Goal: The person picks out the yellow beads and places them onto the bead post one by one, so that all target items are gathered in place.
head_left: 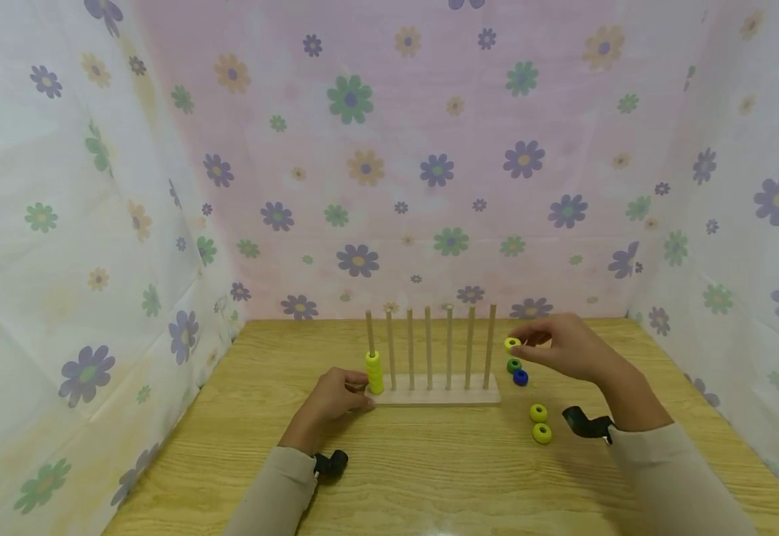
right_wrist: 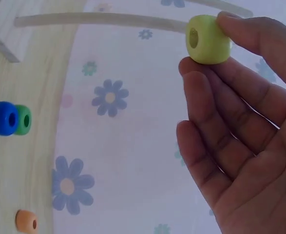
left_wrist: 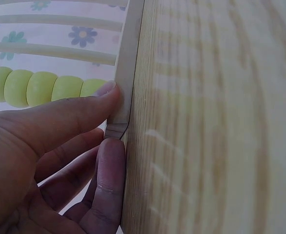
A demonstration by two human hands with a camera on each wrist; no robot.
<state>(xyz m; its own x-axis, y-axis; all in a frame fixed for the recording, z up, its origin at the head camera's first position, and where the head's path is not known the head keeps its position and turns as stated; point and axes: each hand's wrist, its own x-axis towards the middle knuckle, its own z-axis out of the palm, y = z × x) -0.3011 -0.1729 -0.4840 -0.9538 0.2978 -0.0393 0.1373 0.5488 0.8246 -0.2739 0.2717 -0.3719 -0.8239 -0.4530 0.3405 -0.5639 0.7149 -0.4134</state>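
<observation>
A pale wooden base (head_left: 436, 398) carries a row of several upright pegs. On its leftmost peg several yellow beads (head_left: 374, 374) are stacked, touching one another (left_wrist: 41, 88). My left hand (head_left: 339, 396) grips the left end of the base, its thumb on the front side and fingers at the end face (left_wrist: 116, 129). Between thumb and fingertips my right hand (head_left: 567, 348) pinches one yellow bead (head_left: 512, 345), held up to the right of the rightmost peg; the bead's hole faces sideways in the right wrist view (right_wrist: 208, 40).
Right of the base, a green bead (head_left: 514, 366) and a blue bead (head_left: 520, 377) lie on the wooden table (head_left: 430, 476). Nearer the front are two yellow beads (head_left: 538, 413). An orange bead (right_wrist: 27, 221) shows in the right wrist view. Flowered cloth (head_left: 430, 134) stands behind and at both sides.
</observation>
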